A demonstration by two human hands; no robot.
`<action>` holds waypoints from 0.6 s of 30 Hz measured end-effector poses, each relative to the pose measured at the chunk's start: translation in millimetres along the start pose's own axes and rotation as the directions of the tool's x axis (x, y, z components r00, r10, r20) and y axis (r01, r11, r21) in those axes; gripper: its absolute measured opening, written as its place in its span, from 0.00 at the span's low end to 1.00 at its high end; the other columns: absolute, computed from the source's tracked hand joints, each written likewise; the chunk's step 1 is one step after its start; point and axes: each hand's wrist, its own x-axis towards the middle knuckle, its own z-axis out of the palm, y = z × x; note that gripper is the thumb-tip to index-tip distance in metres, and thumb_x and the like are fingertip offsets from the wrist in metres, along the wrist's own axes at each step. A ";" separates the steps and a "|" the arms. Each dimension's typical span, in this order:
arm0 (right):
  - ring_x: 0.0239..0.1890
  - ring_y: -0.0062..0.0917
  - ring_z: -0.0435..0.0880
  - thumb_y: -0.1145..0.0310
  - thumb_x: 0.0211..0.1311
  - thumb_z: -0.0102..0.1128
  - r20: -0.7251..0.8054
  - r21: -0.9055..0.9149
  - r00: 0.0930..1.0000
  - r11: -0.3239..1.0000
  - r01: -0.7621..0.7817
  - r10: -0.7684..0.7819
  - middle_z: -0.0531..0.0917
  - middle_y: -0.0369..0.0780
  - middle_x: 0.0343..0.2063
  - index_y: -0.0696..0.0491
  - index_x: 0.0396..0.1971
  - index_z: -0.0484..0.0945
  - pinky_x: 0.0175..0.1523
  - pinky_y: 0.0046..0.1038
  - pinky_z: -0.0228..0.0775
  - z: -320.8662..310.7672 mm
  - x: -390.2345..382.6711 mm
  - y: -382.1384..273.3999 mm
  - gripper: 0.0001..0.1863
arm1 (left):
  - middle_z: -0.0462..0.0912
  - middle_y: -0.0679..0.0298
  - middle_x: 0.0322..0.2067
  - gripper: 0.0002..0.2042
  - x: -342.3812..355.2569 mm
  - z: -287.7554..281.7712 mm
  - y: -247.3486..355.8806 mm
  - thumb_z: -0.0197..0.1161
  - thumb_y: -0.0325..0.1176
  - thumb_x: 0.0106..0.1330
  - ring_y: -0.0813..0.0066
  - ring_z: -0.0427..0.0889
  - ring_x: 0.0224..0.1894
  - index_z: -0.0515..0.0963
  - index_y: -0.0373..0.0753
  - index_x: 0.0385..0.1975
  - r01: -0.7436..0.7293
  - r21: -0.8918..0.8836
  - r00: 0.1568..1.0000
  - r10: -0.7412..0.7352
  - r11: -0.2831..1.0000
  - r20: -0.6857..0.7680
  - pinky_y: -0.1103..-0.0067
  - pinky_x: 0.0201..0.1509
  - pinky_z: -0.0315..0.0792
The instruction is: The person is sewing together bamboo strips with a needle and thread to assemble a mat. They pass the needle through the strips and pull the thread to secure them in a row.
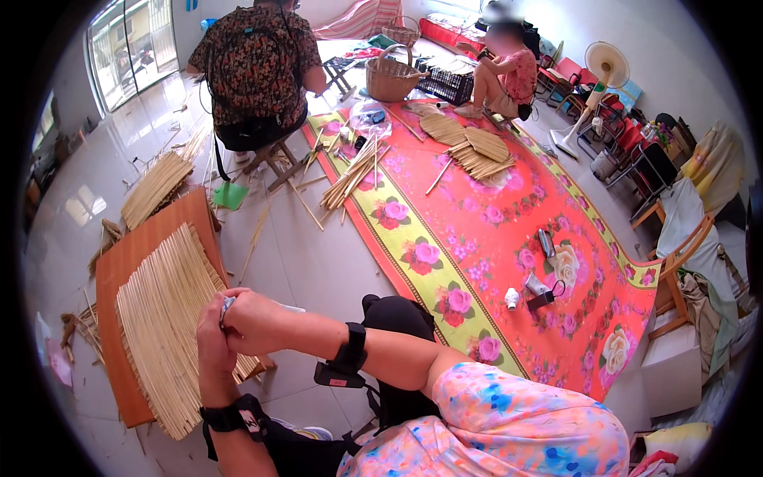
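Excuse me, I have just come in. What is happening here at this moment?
The camera wearer's left hand and right hand are close together over the right side of a pale stalk mat, which lies on a brown board; anything between them is hard to make out. Ahead, one co-worker sits with back turned. Farther right, another person sits low by the red floral sheet.

Stalk panel (pixel 167 318) looked dry, ridged, matt. Tabletop (pixel 151 234) looked wooden, smooth, faintly glossy. Floor tiles (pixel 318 258) shone. Floral mat (pixel 477 230) looked smooth, plastic-like. Handled basket (pixel 389 82) was rough wicker; crate (pixel 443 87), black plastic. Patterned garment (pixel 524 413) was matt cloth.
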 end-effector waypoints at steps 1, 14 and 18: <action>0.24 0.41 0.79 0.71 0.35 0.58 -0.011 -0.005 0.999 0.999 0.040 -0.040 0.78 0.45 0.15 0.57 0.11 0.77 0.52 0.34 0.71 -1.6 -0.5 -1.1 0.05 | 0.79 0.61 0.39 0.21 -0.2 2.0 3.1 0.46 0.44 0.72 0.76 0.78 0.42 0.75 0.30 0.48 0.013 0.005 0.999 -0.013 1.000 0.044 0.79 0.46 0.74; 0.16 0.38 0.75 0.71 0.35 0.61 0.074 0.149 0.991 0.984 0.099 -0.111 0.75 0.44 0.12 0.58 0.11 0.75 0.25 0.34 0.67 -7.5 -2.8 -5.1 0.06 | 0.80 0.60 0.39 0.23 -16.6 21.0 27.5 0.44 0.42 0.69 0.76 0.80 0.41 0.74 0.29 0.52 0.124 -0.006 0.965 -0.119 0.992 0.234 0.81 0.46 0.74; 0.16 0.35 0.73 0.71 0.37 0.60 0.100 0.257 0.987 0.962 0.096 -0.125 0.74 0.41 0.11 0.58 0.11 0.73 0.25 0.31 0.66 -12.4 -1.1 -4.6 0.07 | 0.80 0.62 0.36 0.21 -16.4 18.5 27.7 0.45 0.40 0.69 0.77 0.80 0.38 0.75 0.30 0.52 0.154 -0.059 0.957 -0.134 0.986 0.257 0.81 0.43 0.75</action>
